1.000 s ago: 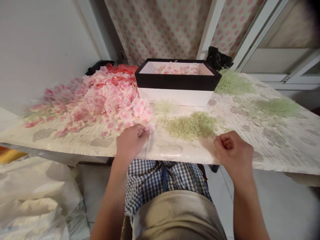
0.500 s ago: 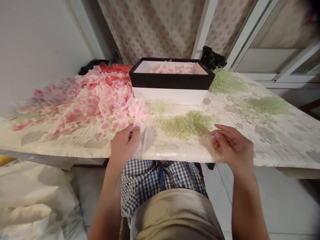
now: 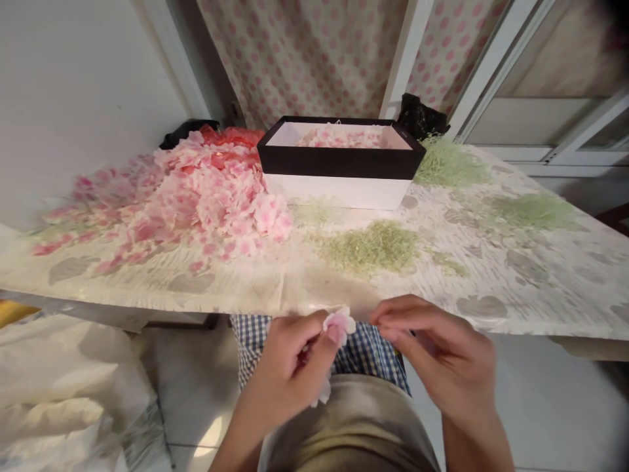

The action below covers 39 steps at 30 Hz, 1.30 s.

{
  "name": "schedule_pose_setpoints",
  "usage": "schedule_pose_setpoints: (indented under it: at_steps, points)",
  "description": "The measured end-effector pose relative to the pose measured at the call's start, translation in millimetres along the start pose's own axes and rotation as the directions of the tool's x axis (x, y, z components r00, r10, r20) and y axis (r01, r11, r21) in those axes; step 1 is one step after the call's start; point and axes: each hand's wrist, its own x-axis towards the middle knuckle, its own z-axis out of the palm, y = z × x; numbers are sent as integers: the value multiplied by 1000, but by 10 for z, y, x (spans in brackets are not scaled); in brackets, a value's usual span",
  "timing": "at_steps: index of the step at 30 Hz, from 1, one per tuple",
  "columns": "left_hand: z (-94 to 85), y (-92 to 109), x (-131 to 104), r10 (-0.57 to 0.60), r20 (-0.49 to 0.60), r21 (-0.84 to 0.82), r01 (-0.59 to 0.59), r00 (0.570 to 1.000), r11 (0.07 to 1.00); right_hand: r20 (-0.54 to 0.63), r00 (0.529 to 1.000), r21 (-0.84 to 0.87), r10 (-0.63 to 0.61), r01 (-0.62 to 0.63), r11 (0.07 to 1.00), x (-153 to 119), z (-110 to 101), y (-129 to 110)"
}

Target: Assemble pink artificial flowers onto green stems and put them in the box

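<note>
Between the thumb and finger of my left hand (image 3: 295,364) is a pale pink artificial flower (image 3: 341,322), held over my lap at the table's front edge. More pale petals show below that hand. My right hand (image 3: 437,347) is just to the right of the flower, its thumb and fingertips pinched together; whatever is in the pinch is too small to make out. Beyond my hands, a tangle of green sprigs (image 3: 381,248) lies on the table. A heap of pink flowers (image 3: 211,196) spreads over the table's left side.
A black-rimmed white box (image 3: 339,191) with pink flowers inside stands at the back middle. More green sprigs (image 3: 535,210) lie on the right. A black plastic bag (image 3: 422,118) sits behind the box. White sacks (image 3: 59,387) are on the floor at left.
Both hands have drawn back from the table toward my body and come closer together. The flower in my left hand now shows clearly. My right hand has left the green sprigs.
</note>
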Motion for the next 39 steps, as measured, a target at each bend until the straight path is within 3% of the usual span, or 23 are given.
schedule_pose_setpoints:
  at_steps: [6, 14, 19, 22, 24, 26, 28, 30, 33, 36, 39]
  points:
    - [8, -72, -125, 65, 106, 8, -67, 992, 998, 202, 979, 104, -15, -6, 995, 29, 120, -45]
    - [22, 3, -98, 47, 125, 149, -66, 991, 987, 237, 971, 60, 45, -60, 996, 9, 160, 13]
    - [55, 49, -78, 51, 113, 378, -91, 992, 921, 278, 933, -31, 228, -229, 973, -30, 185, 65]
    - [41, 53, -82, 0, 132, 428, -57, 991, 902, 300, 927, -44, 224, -221, 974, -2, 200, 125]
    - [-40, 28, -108, -62, 67, 465, 24, 996, 885, 271, 944, 11, 187, -198, 980, 36, 197, 167]
    - [-200, -27, -135, -100, -108, 538, 142, 989, 831, 236, 957, 72, 170, -192, 979, 70, 181, 196]
    - [-417, -109, -121, -121, -332, 619, 313, 935, 720, 243, 957, 125, 159, -193, 973, 97, 156, 210]
    - [-638, -203, -25, -158, -516, 661, 508, 842, 552, 252, 956, 158, 146, -190, 969, 118, 130, 212]
    - [-864, -331, 234, -301, -552, 666, 629, 777, 402, 229, 961, 148, 158, -195, 970, 145, 105, 206]
    - [-921, -417, 454, -419, -518, 644, 663, 745, 381, 213, 963, 133, 165, -196, 972, 150, 92, 206]
    - [-897, -475, 513, -413, -549, 613, 686, 726, 391, 230, 962, 150, 150, -187, 971, 142, 87, 201]
